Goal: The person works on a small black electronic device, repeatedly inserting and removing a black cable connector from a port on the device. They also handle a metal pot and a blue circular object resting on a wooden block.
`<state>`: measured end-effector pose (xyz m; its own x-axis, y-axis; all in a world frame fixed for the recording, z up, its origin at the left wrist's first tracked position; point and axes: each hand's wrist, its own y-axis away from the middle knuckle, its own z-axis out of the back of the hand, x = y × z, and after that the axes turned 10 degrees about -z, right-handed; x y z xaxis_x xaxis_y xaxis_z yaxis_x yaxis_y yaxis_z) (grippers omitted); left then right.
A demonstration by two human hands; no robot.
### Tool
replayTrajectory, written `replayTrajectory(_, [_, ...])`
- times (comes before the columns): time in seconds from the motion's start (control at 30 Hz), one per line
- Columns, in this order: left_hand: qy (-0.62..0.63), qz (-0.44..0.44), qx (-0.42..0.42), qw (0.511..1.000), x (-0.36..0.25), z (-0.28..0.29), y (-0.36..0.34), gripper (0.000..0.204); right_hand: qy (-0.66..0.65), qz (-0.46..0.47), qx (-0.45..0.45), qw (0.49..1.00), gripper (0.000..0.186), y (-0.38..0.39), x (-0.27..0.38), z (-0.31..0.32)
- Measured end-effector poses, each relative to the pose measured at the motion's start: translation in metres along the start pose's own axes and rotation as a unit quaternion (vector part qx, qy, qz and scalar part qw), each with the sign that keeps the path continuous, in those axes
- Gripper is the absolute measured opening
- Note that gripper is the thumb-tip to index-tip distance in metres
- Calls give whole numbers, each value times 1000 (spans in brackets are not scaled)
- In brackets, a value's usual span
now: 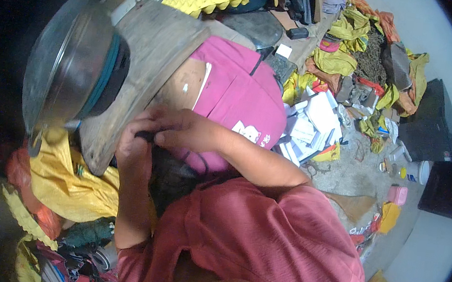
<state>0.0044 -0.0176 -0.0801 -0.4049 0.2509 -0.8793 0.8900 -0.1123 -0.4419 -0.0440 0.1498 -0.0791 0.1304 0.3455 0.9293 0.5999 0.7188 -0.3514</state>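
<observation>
Looks mid-job to me: left hand point(134, 138) and right hand point(177, 127) are both curled in close around a small dark thing point(146, 135), right up by the pink cloth point(235, 101) and the wooden board point(153, 45). It's not set down yet, but fingers hide most of it, so can't tell what's done or left

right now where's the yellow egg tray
In the head view, the yellow egg tray lies at the top, left of centre, just beyond the wooden board.
</observation>
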Motion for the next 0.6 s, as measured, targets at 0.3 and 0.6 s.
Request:
replayTrajectory(0.3, [42, 115, -45, 991, 33, -63, -49, 45, -190, -213, 118, 951, 47, 25, -15, 96])
replayTrajectory(0.6, [-118, 120, -65, 984, 51, -91, -65, 36, -426, -206, 11, 881, 29, 31, -43, 104])
